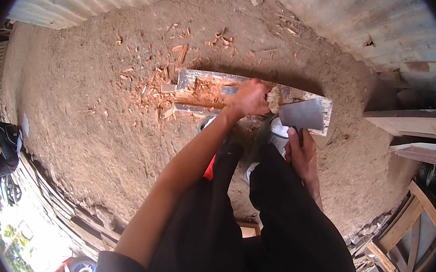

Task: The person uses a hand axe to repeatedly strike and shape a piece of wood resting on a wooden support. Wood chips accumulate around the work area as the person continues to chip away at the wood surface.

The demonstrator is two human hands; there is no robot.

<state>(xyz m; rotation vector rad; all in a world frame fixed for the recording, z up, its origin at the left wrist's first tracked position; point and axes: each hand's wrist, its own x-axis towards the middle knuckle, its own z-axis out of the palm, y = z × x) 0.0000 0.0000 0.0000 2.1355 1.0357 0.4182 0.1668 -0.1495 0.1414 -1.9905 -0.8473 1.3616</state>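
Note:
A long wooden block (203,75) lies across the ground at my feet, with chipped dark paint and a rough reddish hollow (206,91) cut into it. My left hand (250,97) is closed around a chisel, whose flat metal blade (229,90) points left into the hollow. The chisel's frayed butt end (274,99) sticks out on the hand's right. My right hand (301,154) grips the handle of a cleaver with a broad grey blade (301,115). That blade stands just right of the chisel's butt; whether they touch I cannot tell.
Reddish wood shavings (158,92) litter the dirt floor around the block's left end. My shoes (279,129) stand close against its near side. Corrugated metal sheets (369,16) rise at the back. A wooden frame (413,227) leans at lower right; another person (4,148) is far left.

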